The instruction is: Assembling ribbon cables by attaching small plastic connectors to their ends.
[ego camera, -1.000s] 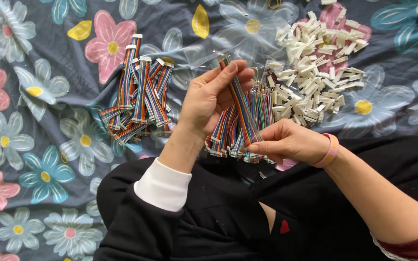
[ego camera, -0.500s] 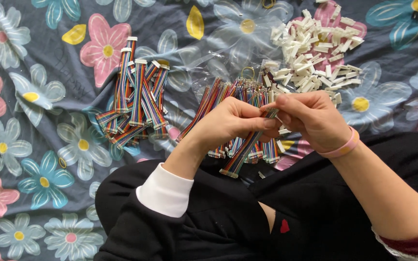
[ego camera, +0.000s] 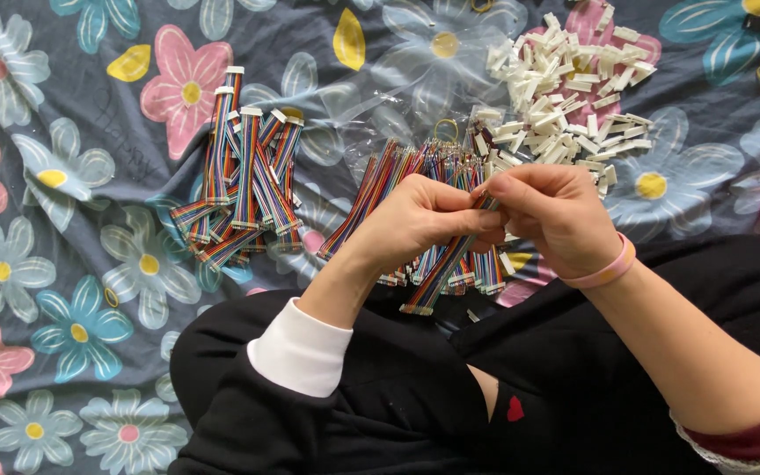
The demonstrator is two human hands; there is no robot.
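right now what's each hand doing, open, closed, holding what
Left hand: closed on the rainbow ribbon cable.
Right hand: fingers pinched at the cable's upper end; whether they hold a connector cannot be told.

A: Surface?
B: Grey-blue floral cloth (ego camera: 63, 264) fills the view, pink, blue and white flowers, wrinkled.
A: Walls, furniture, windows?
B: Can't tell, all beyond the cloth's edges. Even, soft light, faint shadows.

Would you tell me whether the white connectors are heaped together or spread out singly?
Heaped: the white connectors lie overlapping in one loose pile on the flowered cloth.
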